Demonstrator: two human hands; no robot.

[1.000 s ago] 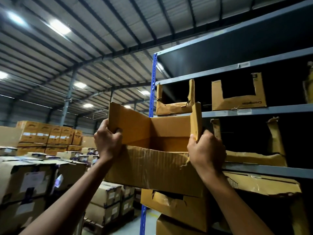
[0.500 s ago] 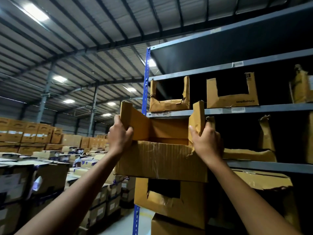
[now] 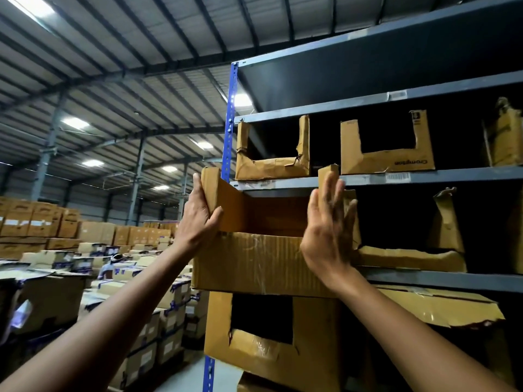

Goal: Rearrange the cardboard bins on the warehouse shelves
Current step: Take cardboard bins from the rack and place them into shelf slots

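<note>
Since the earlier frame the right grip [image 3: 325,236] has let go of the right flap of the bin [image 3: 254,264] and now lies flat against it, fingers straight and spread. The left grip [image 3: 198,222] still pinches the left flap. The bin sits at the left end of the shelf [image 3: 438,281], its front overhanging and its left corner out in front of the blue post [image 3: 229,123]. A torn bin [image 3: 410,258] crowds its right side, and a lower bin [image 3: 268,357] sits beneath. Its cut-out front faces the camera, wide side along the shelf edge.
</note>
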